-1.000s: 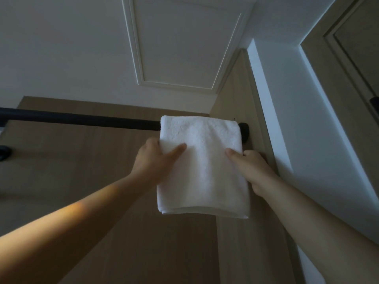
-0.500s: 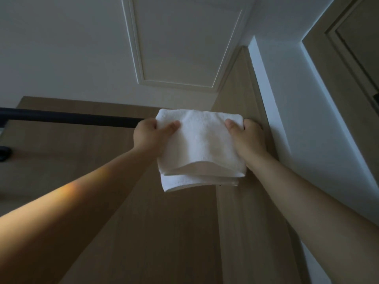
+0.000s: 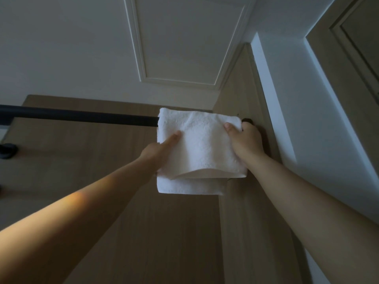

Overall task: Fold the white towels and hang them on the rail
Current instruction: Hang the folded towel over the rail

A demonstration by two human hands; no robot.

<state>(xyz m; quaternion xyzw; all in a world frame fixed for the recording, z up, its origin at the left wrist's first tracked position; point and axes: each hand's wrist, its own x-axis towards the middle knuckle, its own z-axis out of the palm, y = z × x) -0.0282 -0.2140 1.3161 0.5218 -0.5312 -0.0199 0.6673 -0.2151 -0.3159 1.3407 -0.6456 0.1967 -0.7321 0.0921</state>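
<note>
A folded white towel (image 3: 200, 146) is draped over the right end of a dark horizontal rail (image 3: 78, 117), its front flap hanging shorter than the back flap. My left hand (image 3: 162, 148) grips the towel's left edge, thumb laid flat on the front. My right hand (image 3: 244, 140) pinches the upper right corner, thumb on the front and fingers behind. The rail's right end mount (image 3: 247, 120) peeks out just above my right hand.
The rail is fixed in front of a wooden panel (image 3: 114, 201), with a second wooden panel (image 3: 246, 222) meeting it at a corner on the right. A white wall (image 3: 303, 103) and a door frame (image 3: 352, 58) stand further right. A dark bracket (image 3: 7, 151) sits at far left.
The towel first hung long down the front. My hands lifted it up off the rail, and now it lies draped over the rail with the front flap shorter and the back flap showing below.
</note>
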